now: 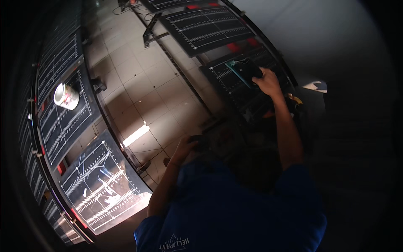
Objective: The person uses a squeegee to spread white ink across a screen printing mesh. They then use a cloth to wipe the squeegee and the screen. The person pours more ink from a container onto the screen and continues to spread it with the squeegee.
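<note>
My right hand point(268, 83) reaches out to the far right, thumb and fingers closed on a flat dark piece with a teal edge point(242, 73). I cannot make out its exact kind. Beneath it lies a black panel point(215, 76) printed with white lines and tick marks. In front of my body, low at the middle, my left hand point(186, 148) is closed, its fingers curled at a small dark shape point(195, 138). Deep shadow hides what that shape is.
Another printed black panel point(210, 26) lies farther along the right-hand row. A white bucket point(66, 96) stands on a left-row panel; a brightly lit panel point(103, 185) is nearer. A glowing tube lamp point(136, 135) shows beside the left row. Tiled floor point(140, 84) runs between.
</note>
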